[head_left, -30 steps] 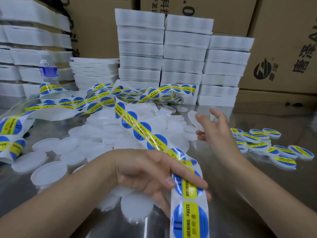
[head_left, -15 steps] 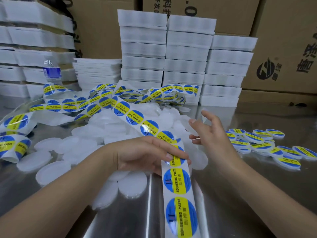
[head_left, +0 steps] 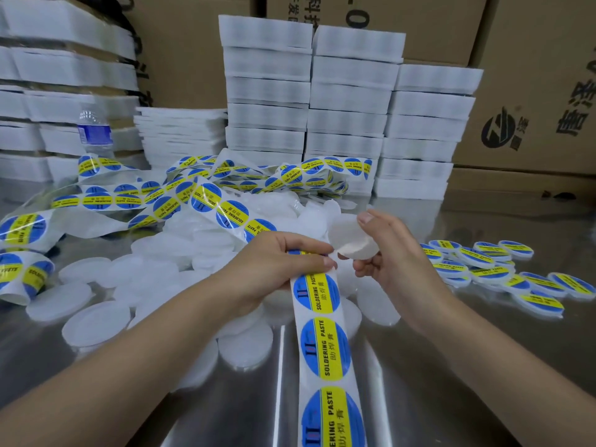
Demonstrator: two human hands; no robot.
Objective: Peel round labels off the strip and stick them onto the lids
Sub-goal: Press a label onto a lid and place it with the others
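Left grip at centre pinches the label strip between thumb and curled fingers; the strip hangs toward six o'clock, blue-and-yellow round labels face up, and trails back toward ten o'clock into a loose tangle; right grip, at its three o'clock, holds a bare white lid tilted, thumb above, fingers curled below, the lid's edge just beside the left fingertips; bare lids lie heaped on the table from eight to eleven o'clock; labelled lids sit in overlapping rows at three o'clock; white stacks stand at twelve.
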